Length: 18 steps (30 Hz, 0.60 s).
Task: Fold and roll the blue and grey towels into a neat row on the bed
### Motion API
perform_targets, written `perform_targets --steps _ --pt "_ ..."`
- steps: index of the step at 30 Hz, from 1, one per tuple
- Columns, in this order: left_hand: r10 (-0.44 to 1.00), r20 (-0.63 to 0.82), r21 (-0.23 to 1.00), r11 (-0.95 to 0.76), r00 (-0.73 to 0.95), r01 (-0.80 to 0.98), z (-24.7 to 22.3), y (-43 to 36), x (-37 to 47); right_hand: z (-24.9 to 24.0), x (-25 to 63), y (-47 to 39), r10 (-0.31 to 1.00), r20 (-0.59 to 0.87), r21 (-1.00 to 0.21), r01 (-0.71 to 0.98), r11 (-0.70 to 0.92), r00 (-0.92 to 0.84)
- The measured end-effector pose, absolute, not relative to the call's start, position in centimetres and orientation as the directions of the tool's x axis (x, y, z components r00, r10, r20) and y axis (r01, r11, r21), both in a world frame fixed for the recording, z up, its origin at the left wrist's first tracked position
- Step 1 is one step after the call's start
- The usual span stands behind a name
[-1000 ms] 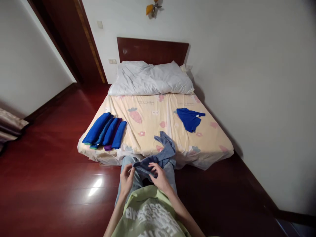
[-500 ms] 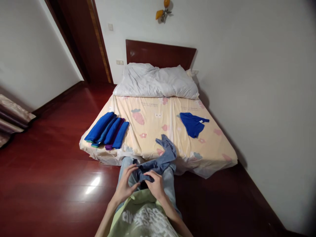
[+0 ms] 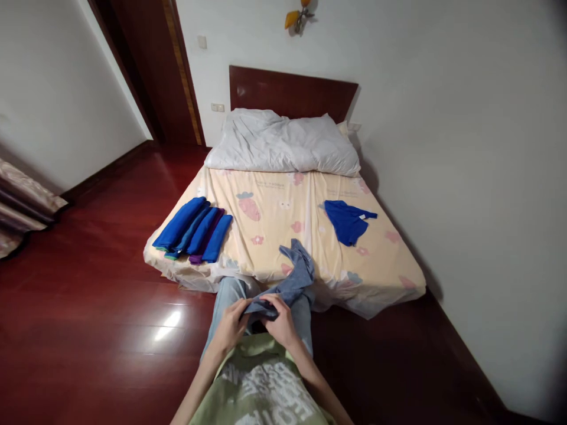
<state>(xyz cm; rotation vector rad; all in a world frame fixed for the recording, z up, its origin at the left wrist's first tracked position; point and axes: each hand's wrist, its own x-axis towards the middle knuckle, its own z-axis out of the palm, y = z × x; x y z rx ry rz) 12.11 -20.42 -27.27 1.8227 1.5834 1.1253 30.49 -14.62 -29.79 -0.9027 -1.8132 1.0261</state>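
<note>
A crumpled blue-grey garment stretches from the bed's front edge across my lap; its exact kind is unclear. My left hand is closed on its near left end, fingers and thumb pinching the cloth. At the near right part, my right hand grips the same cloth, its fingers curled over the top. Farther off on the right of the bed lies a blue long-sleeved top with a small white label. On the left side, several folded blue and purple garments lie side by side.
The bed has a pale yellow printed sheet. A bunched white quilt rests against the dark wooden headboard. Glossy red-brown floor extends on the left, with a curtain at the far left. A wall rises on the right.
My left hand, spread with fingers apart before, has closed on the garment's near left end. The cloth between my hands is now drawn straighter. My right hand keeps its grip.
</note>
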Motion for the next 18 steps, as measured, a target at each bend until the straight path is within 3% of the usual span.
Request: perform_targets --steps 7,13,18 --pt "0.898 0.383 0.756 -0.171 -0.217 0.631 -27.2 -21.0 10.6 -34.2 30.8 -12.5 0.863 0.351 -0.829 0.309 0.467 -0.362" --pt "0.797 0.524 0.677 -0.177 -0.299 0.714 -25.6 -21.3 8.3 -34.1 30.5 -12.4 0.888 0.358 -0.817 0.364 0.447 -0.288" --pt "0.746 0.585 0.636 -0.179 -0.317 0.751 -25.1 -21.3 7.0 -32.6 31.1 -12.7 0.821 0.438 -0.738 0.375 0.561 -0.365"
